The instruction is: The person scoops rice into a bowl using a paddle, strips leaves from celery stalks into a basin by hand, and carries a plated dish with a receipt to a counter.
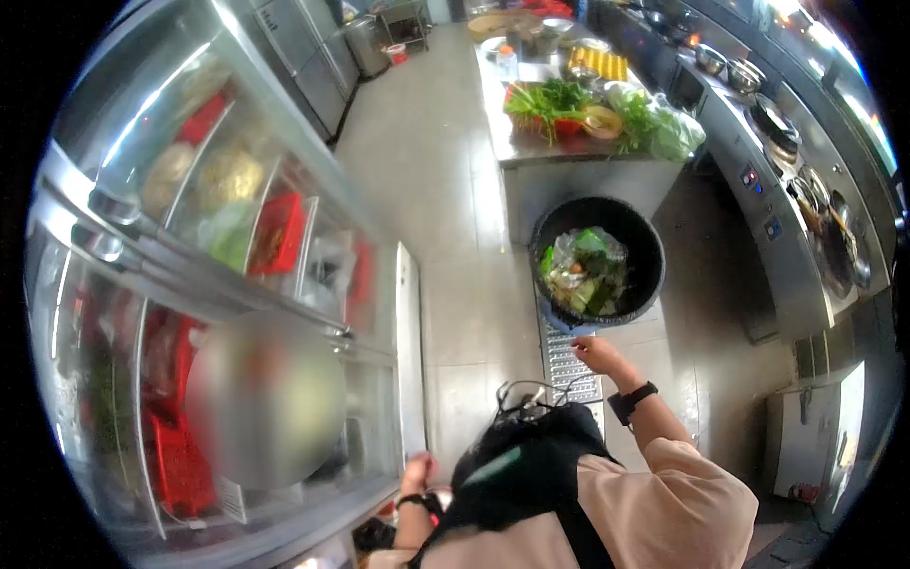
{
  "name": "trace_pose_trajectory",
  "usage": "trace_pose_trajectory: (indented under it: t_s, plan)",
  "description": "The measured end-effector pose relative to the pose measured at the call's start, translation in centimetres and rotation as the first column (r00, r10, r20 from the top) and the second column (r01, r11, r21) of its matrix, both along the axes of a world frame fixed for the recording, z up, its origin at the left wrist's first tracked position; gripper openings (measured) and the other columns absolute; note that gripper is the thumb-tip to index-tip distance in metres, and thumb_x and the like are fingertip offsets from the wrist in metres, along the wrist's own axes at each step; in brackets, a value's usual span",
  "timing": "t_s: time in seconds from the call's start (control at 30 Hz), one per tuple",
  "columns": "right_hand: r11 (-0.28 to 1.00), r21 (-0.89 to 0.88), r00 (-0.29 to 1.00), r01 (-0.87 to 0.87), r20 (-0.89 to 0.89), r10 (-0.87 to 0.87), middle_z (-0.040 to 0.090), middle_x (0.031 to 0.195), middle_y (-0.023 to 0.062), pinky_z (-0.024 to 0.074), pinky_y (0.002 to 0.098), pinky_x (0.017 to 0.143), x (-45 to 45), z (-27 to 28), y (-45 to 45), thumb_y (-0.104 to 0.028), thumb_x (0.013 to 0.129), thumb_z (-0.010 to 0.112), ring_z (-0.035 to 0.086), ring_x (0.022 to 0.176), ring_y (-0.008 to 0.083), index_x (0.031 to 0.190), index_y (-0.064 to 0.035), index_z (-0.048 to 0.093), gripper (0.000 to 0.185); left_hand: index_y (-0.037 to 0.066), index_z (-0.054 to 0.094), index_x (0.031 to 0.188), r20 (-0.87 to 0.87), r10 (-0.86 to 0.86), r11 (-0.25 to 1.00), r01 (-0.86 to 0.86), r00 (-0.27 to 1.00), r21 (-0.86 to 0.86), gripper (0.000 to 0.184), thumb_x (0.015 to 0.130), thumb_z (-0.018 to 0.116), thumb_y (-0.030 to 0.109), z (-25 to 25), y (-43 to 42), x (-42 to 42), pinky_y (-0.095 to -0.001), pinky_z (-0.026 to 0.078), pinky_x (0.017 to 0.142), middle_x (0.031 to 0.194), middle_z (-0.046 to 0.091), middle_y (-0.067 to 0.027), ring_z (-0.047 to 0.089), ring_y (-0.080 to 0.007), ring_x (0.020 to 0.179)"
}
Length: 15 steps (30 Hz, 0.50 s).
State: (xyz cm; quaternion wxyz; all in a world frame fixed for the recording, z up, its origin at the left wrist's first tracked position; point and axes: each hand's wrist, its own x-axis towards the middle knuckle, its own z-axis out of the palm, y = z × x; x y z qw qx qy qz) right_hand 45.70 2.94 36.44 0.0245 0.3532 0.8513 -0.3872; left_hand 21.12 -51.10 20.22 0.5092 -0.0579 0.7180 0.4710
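Note:
My right hand (597,354) hangs just short of the near rim of a large black bin (647,223), its fingers curled in and nothing visible in them. Inside the bin lie leafy scraps (595,261), clear plastic and a small orange-brown round thing. My left hand (418,468) is low by the edge of a glass-fronted refrigerator (407,360); it is small and blurred, so its fingers cannot be read. Each wrist wears a dark band.
Behind the glass are red baskets (276,234) and bagged food. Beyond the bin, a steel counter (531,147) carries leafy greens (555,101), a plastic bag (675,133) and a yellow tray (599,64). Cooking equipment (773,175) lines the right wall. A floor drain grate (569,365) runs below the bin.

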Motion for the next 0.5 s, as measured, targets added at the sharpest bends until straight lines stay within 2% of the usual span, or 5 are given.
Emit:
trace_pose_trajectory:
  t_s: [0.07,0.2,0.23,0.33,0.5]
  plan:
    - [0.988,-0.151,0.995,-0.01,-0.096,-0.005,0.065,0.099,0.0199,0.0487,0.0407,0.077,-2.6,2.5,1.9,-0.017,0.084,0.054,0.062,0.091,0.0349,0.112,-0.0028,0.06,0.032,0.003,0.054,0.1,-0.119,0.004,0.997,0.005,0.993,0.076,0.019,0.094,0.048,0.02,4.1,7.5,-3.6,-0.028,0.05,0.059,0.078,0.061,-0.0062,0.059,-0.014,0.068]
    - [0.977,-0.202,0.994,-0.061,-0.101,0.042,0.065,0.098,0.0186,0.0487,0.0394,0.077,-7.3,4.8,5.4,-0.018,0.085,0.054,0.062,0.09,0.033,0.111,-0.0022,0.06,0.031,0.002,0.055,0.104,-0.2,-0.047,0.994,0.066,0.979,0.091,0.018,0.094,0.05,0.017,11.0,18.0,-9.6,-0.0282,0.051,0.06,0.082,0.062,-0.0061,0.059,-0.0141,0.068]
    - [0.985,-0.154,0.99,-0.079,-0.131,0.059,0.066,0.092,0.014,0.0492,0.0346,0.075,-8.5,4.2,6.0,-0.017,0.085,0.059,0.063,0.084,0.0261,0.11,-0.0023,0.06,0.029,0.003,0.055,0.106,-0.212,-0.069,0.989,0.095,0.975,0.113,0.019,0.094,0.051,0.017,11.3,19.3,-11.0,-0.0282,0.051,0.06,0.084,0.061,-0.0062,0.059,-0.0143,0.069]
    - [0.978,-0.201,0.984,-0.059,-0.176,0.024,0.066,0.092,0.0146,0.0492,0.0351,0.076,-11.5,3.0,7.3,-0.016,0.084,0.059,0.063,0.086,0.0269,0.109,-0.0019,0.06,0.029,0.003,0.055,0.108,-0.234,-0.123,0.975,0.162,0.965,0.155,0.02,0.093,0.053,0.016,10.7,22.6,-14.8,-0.0284,0.052,0.061,0.085,0.061,-0.0064,0.059,-0.0147,0.07]
    - [0.985,-0.156,0.982,-0.072,-0.182,0.043,0.066,0.093,0.0159,0.0491,0.0361,0.077,-16.2,1.8,10.6,-0.016,0.085,0.059,0.063,0.087,0.0293,0.107,-0.0014,0.061,0.027,0.005,0.055,0.107,-0.182,-0.25,0.956,0.272,0.951,0.108,0.02,0.092,0.055,0.018,8.5,27.3,-22.4,-0.0298,0.052,0.059,0.084,0.061,-0.0073,0.058,-0.015,0.068]
